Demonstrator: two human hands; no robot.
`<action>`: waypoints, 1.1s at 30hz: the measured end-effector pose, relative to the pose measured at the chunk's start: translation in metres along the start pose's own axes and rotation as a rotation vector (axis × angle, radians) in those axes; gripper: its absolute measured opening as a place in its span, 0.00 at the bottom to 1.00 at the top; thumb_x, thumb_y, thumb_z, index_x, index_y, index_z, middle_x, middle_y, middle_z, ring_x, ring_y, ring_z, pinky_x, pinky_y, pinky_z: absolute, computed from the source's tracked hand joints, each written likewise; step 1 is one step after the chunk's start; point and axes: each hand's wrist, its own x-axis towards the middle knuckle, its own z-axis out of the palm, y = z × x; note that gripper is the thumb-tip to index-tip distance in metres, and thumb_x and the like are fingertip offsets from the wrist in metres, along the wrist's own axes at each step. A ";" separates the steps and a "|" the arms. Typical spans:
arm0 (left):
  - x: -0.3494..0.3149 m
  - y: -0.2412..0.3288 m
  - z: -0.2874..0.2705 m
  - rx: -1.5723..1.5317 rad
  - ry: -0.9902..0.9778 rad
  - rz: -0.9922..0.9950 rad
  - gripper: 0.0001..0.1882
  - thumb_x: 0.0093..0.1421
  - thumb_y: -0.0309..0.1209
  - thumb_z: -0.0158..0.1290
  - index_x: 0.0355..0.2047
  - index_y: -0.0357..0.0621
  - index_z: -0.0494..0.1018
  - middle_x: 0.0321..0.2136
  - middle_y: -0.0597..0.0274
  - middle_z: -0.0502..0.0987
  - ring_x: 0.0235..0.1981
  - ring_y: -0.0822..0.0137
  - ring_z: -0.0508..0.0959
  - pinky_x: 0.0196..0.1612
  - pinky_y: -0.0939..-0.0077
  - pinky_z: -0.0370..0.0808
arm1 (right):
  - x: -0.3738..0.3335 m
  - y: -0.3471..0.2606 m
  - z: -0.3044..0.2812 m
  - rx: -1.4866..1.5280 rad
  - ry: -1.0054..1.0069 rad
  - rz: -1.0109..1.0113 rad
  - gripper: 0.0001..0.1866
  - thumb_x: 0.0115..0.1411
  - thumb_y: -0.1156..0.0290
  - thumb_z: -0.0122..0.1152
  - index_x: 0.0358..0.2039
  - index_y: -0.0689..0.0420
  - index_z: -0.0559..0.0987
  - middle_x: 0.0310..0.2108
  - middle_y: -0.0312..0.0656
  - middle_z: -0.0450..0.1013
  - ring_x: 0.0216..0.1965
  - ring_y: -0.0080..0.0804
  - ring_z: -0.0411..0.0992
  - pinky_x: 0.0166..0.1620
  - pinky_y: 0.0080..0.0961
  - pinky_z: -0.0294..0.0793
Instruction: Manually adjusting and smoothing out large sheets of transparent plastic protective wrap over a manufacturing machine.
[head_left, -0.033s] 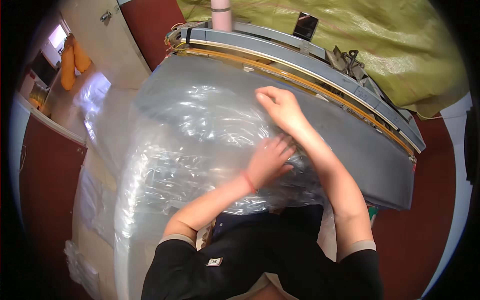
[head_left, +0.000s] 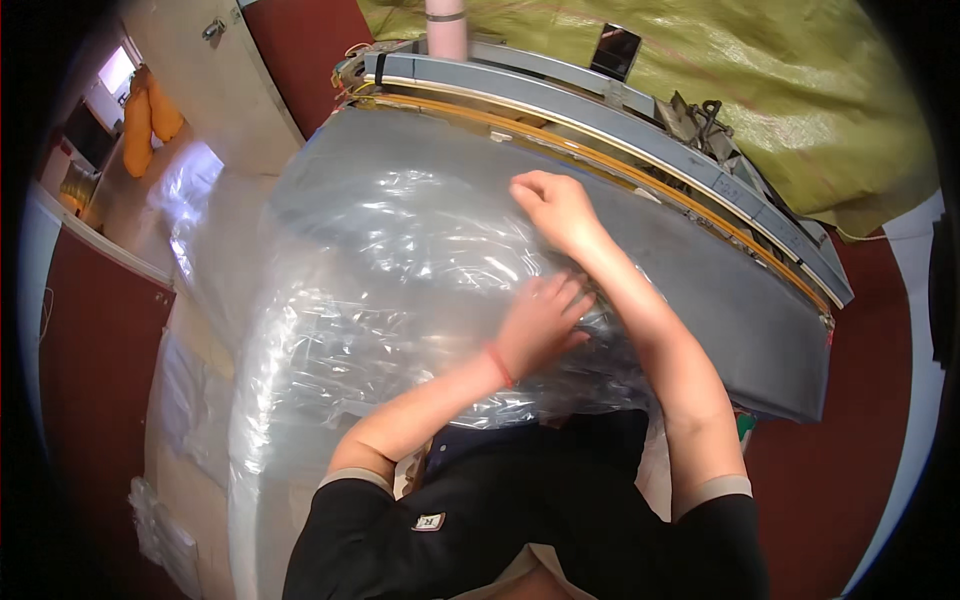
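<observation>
A crinkled sheet of clear plastic film (head_left: 400,245) is spread over a grey padded work surface (head_left: 745,330) and hangs down its left side. My left hand (head_left: 545,318) lies on the film with its fingers spread, a red band round the wrist. Farther off, my right hand (head_left: 560,212) is closed, thumb against the curled fingers, near the film's far right part. What it pinches, if anything, is hidden. My right forearm passes just right of my left fingertips.
Along the far edge runs a grey metal bar (head_left: 520,88) with an orange strip (head_left: 570,148) before it. A pink cylinder (head_left: 447,32), a dark phone-like device (head_left: 615,52) and metal clamps (head_left: 708,125) stand there. More plastic film (head_left: 185,400) lies at the left.
</observation>
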 end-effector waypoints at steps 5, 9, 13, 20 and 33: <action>-0.013 0.000 0.007 -0.042 0.016 -0.012 0.26 0.48 0.41 0.52 0.47 0.46 0.66 0.50 0.59 0.63 0.54 0.62 0.58 0.51 0.65 0.58 | 0.029 0.006 0.050 -0.316 0.021 0.089 0.11 0.51 0.64 0.58 0.30 0.58 0.78 0.29 0.46 0.73 0.34 0.43 0.71 0.38 0.37 0.69; -0.023 -0.006 -0.006 -0.048 0.077 0.073 0.19 0.47 0.38 0.54 0.39 0.47 0.69 0.42 0.64 0.68 0.48 0.64 0.65 0.45 0.68 0.62 | 0.025 0.011 0.069 -0.417 0.155 -0.097 0.07 0.47 0.69 0.61 0.25 0.57 0.76 0.30 0.44 0.70 0.36 0.43 0.69 0.38 0.38 0.68; -0.035 -0.022 -0.059 -0.299 0.031 -0.061 0.13 0.48 0.30 0.54 0.36 0.46 0.72 0.37 0.61 0.73 0.40 0.61 0.72 0.38 0.68 0.70 | 0.025 0.023 0.075 -0.436 0.163 -0.197 0.09 0.45 0.69 0.59 0.25 0.60 0.73 0.28 0.48 0.70 0.35 0.47 0.68 0.37 0.36 0.69; -0.045 -0.192 -0.099 0.251 0.423 -0.402 0.16 0.52 0.30 0.49 0.42 0.40 0.69 0.45 0.49 0.69 0.48 0.52 0.67 0.50 0.63 0.65 | -0.003 0.005 0.050 0.445 0.043 0.350 0.08 0.54 0.69 0.54 0.25 0.61 0.71 0.22 0.43 0.71 0.28 0.32 0.71 0.32 0.30 0.70; 0.017 -0.111 -0.064 0.020 -0.051 -0.184 0.07 0.48 0.30 0.48 0.29 0.46 0.69 0.20 0.54 0.72 0.24 0.53 0.74 0.29 0.60 0.69 | -0.193 0.117 -0.209 0.026 0.386 0.386 0.06 0.48 0.72 0.61 0.22 0.60 0.76 0.20 0.31 0.69 0.25 0.16 0.65 0.31 0.14 0.64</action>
